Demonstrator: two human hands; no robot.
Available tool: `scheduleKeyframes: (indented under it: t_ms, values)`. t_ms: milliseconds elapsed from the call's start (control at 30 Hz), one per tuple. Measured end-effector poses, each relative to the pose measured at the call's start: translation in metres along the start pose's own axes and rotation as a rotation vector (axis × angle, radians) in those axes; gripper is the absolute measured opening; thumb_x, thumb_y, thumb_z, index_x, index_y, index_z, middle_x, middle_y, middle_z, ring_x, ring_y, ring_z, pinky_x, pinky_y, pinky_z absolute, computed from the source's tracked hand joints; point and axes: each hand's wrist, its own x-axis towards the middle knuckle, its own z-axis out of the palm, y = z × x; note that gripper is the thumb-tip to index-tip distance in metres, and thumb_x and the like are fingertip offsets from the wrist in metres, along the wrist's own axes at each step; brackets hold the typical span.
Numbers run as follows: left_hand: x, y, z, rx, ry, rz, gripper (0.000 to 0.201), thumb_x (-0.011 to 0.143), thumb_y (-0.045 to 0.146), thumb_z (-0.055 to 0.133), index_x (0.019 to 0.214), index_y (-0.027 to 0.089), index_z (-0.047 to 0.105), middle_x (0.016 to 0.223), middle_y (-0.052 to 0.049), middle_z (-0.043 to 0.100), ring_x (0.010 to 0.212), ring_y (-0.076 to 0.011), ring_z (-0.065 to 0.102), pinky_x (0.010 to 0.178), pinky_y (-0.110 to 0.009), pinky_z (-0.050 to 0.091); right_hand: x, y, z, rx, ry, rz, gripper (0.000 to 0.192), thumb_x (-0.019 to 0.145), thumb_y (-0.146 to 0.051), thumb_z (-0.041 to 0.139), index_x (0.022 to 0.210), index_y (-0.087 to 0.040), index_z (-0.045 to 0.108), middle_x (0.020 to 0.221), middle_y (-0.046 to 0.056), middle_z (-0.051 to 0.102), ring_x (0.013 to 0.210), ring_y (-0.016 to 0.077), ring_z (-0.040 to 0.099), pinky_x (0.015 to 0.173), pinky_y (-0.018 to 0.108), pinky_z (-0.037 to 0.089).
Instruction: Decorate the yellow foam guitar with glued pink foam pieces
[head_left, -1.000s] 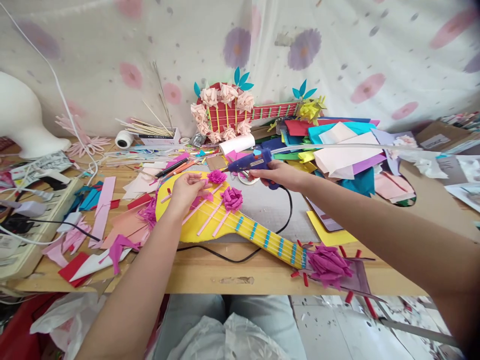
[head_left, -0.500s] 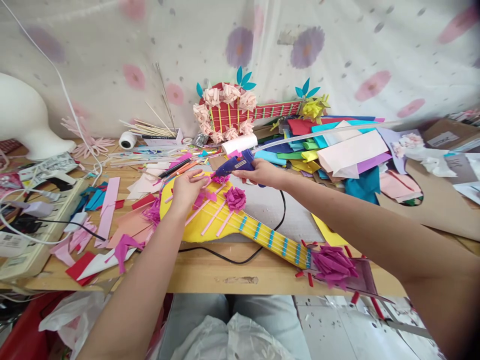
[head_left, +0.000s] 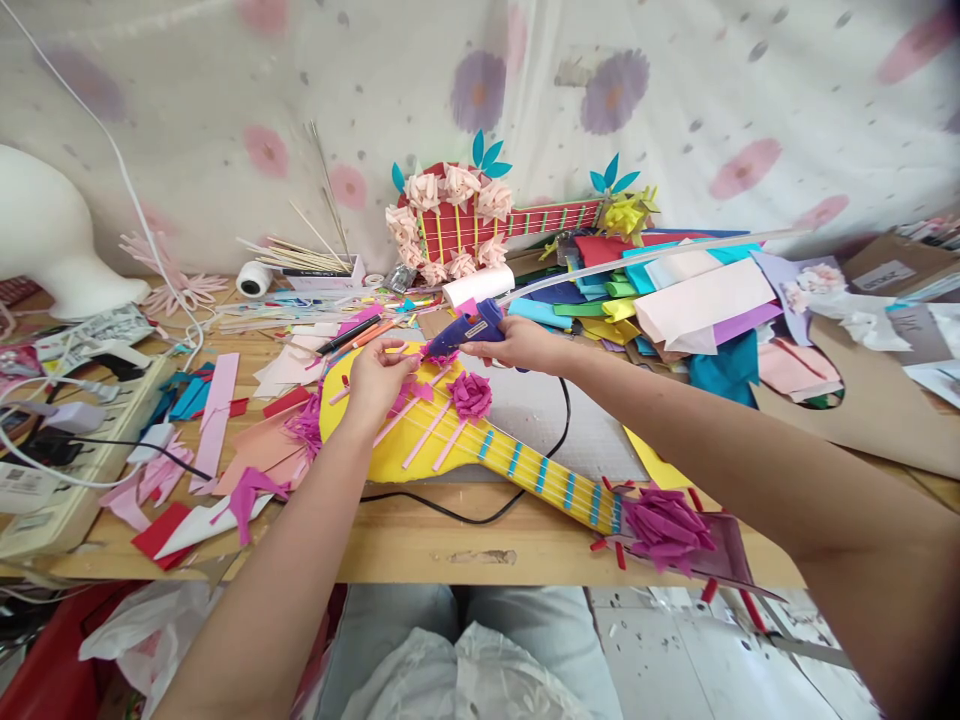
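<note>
A yellow guitar (head_left: 469, 448) lies aslant on the table (head_left: 405, 555), presumably for easy reach; the left hand (head_left: 377, 375) curls over it, whether pinching anything I cannot tell; the right hand (head_left: 517, 345) grasps a glue gun (head_left: 469, 327), dipped leftward, seemingly for aim; behind, a red guitar (head_left: 448, 228) stands upright, probably out of the way.

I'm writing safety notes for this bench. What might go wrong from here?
The glue gun in the right hand points close to the left hand's fingers; if hot, it might burn them.
The black cord passes under the yellow guitar's neck, so a tug could shift it.
The guitar's headstock reaches the front table edge, where a bump might knock it.
</note>
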Motion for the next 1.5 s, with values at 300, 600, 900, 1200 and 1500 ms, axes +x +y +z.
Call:
scheduleKeyframes:
  t_ms: [300, 600, 900, 1200, 1500]
  values:
    - [-0.002, 0.005, -0.001, -0.023, 0.012, -0.029, 0.031, 0.063, 0.013, 0.068, 0.090, 0.016, 0.052, 0.071, -0.002, 0.064, 0.068, -0.0148, 0.065, 0.070, -0.032, 0.053, 0.004, 0.003, 0.001, -0.016, 0.000, -0.008, 0.044, 0.073, -0.059, 0.059, 0.077, -0.016, 0.057, 0.053, -0.002, 0.049, 0.044, 0.0069, 0.042, 0.040, 0.020, 0.030]
    - [-0.003, 0.006, -0.001, -0.024, -0.001, -0.049, 0.028, 0.065, 0.010, 0.066, 0.089, 0.016, 0.052, 0.069, -0.001, 0.063, 0.066, -0.0150, 0.065, 0.067, -0.030, 0.053, 0.003, -0.001, 0.000, -0.019, 0.018, 0.005, 0.043, 0.072, -0.058, 0.060, 0.080, -0.016, 0.059, 0.053, -0.001, 0.050, 0.045, 0.0076, 0.043, 0.042, 0.021, 0.031]
    - [-0.005, 0.009, 0.000, -0.026, -0.001, -0.064, 0.028, 0.065, 0.008, 0.066, 0.089, 0.015, 0.053, 0.068, -0.001, 0.063, 0.065, -0.0141, 0.064, 0.068, -0.031, 0.053, 0.008, 0.002, -0.002, -0.021, 0.042, -0.011, 0.046, 0.070, -0.061, 0.060, 0.075, -0.016, 0.058, 0.050, -0.003, 0.047, 0.043, 0.0064, 0.041, 0.039, 0.020, 0.030]
    - [-0.002, 0.006, 0.000, -0.039, 0.026, -0.063, 0.029, 0.065, 0.008, 0.068, 0.089, 0.014, 0.053, 0.071, -0.003, 0.065, 0.066, -0.0152, 0.066, 0.066, -0.031, 0.053, 0.006, 0.002, -0.002, -0.022, 0.024, -0.012, 0.045, 0.071, -0.059, 0.060, 0.078, -0.015, 0.059, 0.051, -0.003, 0.048, 0.043, 0.0064, 0.042, 0.041, 0.019, 0.031]
    - [-0.006, 0.014, 0.001, -0.074, 0.028, -0.082, 0.028, 0.064, 0.007, 0.068, 0.087, 0.014, 0.054, 0.069, -0.002, 0.063, 0.063, -0.0133, 0.064, 0.063, -0.027, 0.053, 0.007, 0.009, -0.003, -0.015, -0.023, -0.013, 0.045, 0.071, -0.059, 0.060, 0.079, -0.015, 0.060, 0.054, -0.001, 0.051, 0.045, 0.0072, 0.043, 0.042, 0.021, 0.032]
